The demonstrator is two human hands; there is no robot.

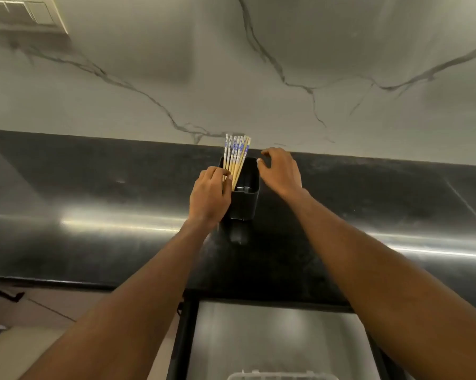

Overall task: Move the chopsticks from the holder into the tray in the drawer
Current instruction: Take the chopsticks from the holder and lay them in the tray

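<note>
A black rectangular holder (pixel 245 198) stands on the dark countertop near the wall. Several wooden chopsticks (pixel 235 153) with blue-and-white patterned tops stick up from its left side. My left hand (pixel 209 196) is closed around the lower part of the chopstick bundle at the holder's left rim. My right hand (pixel 280 171) hovers at the holder's right rim, fingers spread, holding nothing. Below the counter edge an open drawer (pixel 275 335) shows a pale grey floor, and the rim of a white tray (pixel 280 375) peeks in at the bottom edge.
The glossy black countertop (pixel 94 242) runs left to right, backed by a grey-veined marble wall (pixel 231 78). A switch plate (pixel 20 13) is on the wall at top left. Light floor and a pale object lie at bottom left.
</note>
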